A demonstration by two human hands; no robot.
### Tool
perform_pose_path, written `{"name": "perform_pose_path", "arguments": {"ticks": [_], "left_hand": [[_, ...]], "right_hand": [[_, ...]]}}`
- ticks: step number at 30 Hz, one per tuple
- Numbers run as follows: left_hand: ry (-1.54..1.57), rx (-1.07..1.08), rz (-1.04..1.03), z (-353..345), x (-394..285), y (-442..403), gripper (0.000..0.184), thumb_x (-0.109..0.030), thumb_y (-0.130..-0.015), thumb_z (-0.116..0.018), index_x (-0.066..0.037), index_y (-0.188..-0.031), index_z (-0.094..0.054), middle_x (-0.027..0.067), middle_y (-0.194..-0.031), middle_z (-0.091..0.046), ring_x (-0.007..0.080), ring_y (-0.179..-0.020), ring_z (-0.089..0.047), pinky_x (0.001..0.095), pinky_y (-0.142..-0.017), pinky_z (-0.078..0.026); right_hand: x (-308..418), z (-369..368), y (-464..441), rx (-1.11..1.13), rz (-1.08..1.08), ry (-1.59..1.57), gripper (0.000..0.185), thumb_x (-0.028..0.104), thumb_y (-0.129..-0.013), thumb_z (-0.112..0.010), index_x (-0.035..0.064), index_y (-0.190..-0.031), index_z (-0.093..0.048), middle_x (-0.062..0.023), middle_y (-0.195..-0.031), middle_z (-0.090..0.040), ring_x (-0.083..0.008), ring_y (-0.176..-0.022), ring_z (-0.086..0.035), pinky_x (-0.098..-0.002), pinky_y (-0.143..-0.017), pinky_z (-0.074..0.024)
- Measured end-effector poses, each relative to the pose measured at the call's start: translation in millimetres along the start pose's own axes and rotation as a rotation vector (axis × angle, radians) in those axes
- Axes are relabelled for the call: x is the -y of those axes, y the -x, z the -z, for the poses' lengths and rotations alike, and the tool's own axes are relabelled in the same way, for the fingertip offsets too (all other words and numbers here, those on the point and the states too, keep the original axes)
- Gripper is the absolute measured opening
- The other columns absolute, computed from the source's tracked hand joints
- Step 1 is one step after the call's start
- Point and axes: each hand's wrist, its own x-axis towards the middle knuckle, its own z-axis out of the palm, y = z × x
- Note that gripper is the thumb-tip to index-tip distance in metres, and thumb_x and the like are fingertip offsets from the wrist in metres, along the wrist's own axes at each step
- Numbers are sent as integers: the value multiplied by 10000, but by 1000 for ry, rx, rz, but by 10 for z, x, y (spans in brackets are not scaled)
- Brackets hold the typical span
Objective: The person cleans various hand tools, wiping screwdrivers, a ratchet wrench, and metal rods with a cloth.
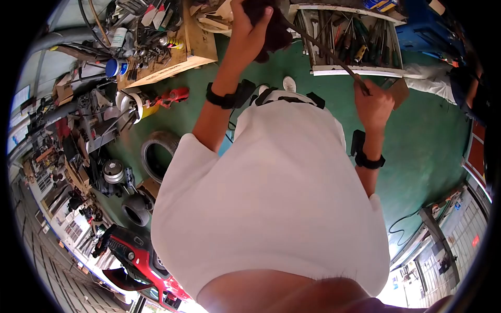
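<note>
Above the smooth green floor point(417, 151), a long, thin, dark brown bar point(338, 60) slants between two bare hands. The right hand point(374, 104) is curled tight around its lower end, and a bit of the bar pokes out past the fingers. The left hand point(250, 31) is up at the other end, clamped on a soft, dark, crumpled cloth point(275, 39), with the thumb pressed on top. The bar meets the cloth there, but I cannot tell if the cloth wraps around it. The hands are well apart. Just beside the right hand is a flat brown piece point(401, 93) with straight edges.

Behind the bar is a drawer point(360, 72) with a chipped white edge. It is full of long, thin tools point(386, 49), and some have round, shiny handles.

To the left of the drawer is a pale wooden bench point(202, 44) with a sharp corner and lots of messy bits on top. A round tub point(116, 67) with shiny blue on it sits near its edge. Below are a round yellow and white bucket point(148, 110), a bright red thing point(180, 94) and a black rubber tire point(150, 156) shaped like a ring. The person wears a soft white shirt point(282, 203).
</note>
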Motion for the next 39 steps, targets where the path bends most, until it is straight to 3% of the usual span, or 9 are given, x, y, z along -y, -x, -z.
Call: {"name": "perform_pose_path", "arguments": {"ticks": [5,9,13,18,22,26,32,34,39], "left_hand": [[-22,112,-20,-6,358,76,394,-171,-933,-641,-66,-1246,-426,108,-1140,-535,213,-1048,-538,307,-923,-437],[101,261,249,-196,408,288,318,-171,-953,-613,-69,-1212,-460,91,-1029,-603,194,-955,-585,301,-864,-467],[206,297,294,-297,280,281,275,-159,-971,-585,-84,-1219,-492,45,-1069,-565,134,-974,-545,264,-869,-439],[212,483,337,-69,135,76,249,-210,-998,-544,-81,-1208,-506,49,-1062,-585,115,-957,-556,256,-840,-458],[497,228,373,35,230,69,291,-315,-1036,-451,-119,-1240,-520,9,-1089,-565,90,-994,-524,238,-874,-436],[728,159,368,-20,151,99,272,-226,-1032,-455,-127,-1280,-506,6,-1138,-546,79,-1033,-496,231,-889,-420],[176,226,7,-148,228,-30,458,-70,-895,-448,-111,-1351,-466,26,-1260,-491,119,-1146,-476,269,-966,-404],[625,257,122,-104,45,-118,531,-56,-813,-439,-81,-1343,-463,48,-1281,-483,160,-1200,-465,295,-1013,-379],[521,488,57,145,60,-175,575,-29,-719,-479,-72,-1292,-474,59,-1274,-487,175,-1195,-478,305,-1029,-365]], "right_hand": [[-110,22,65,-18,-268,60,344,279,-817,-722,57,-607,-565,-130,-508,-480,-378,-471,-465,-404,-460,-373],[-173,110,195,29,-447,24,380,342,-837,-712,33,-649,-594,-134,-511,-486,-357,-490,-483,-417,-502,-401],[-284,136,328,118,-386,119,396,337,-855,-697,22,-644,-584,-129,-507,-491,-348,-472,-469,-425,-498,-392],[-288,174,289,192,-481,-143,460,323,-886,-681,-6,-608,-522,-83,-484,-367,-155,-442,-346,-368,-453,-302],[-295,131,301,244,-578,-268,468,302,-886,-673,-27,-610,-487,-89,-484,-337,-199,-447,-305,-378,-450,-287],[-314,44,342,462,-640,-474,494,314,-889,-684,35,-572,-427,27,-508,-294,-72,-500,-281,-319,-445,-221],[-89,1,188,818,-712,-906,445,296,-895,-691,100,-573,-453,90,-530,-300,-39,-509,-247,-282,-458,-179],[-128,28,167,883,-748,-989,434,290,-895,-692,97,-578,-467,90,-532,-301,-39,-506,-246,-279,-461,-182],[-213,44,198,997,-575,-943,430,269,-871,-714,89,-573,-461,92,-539,-288,-49,-512,-246,-283,-475,-182]]}}
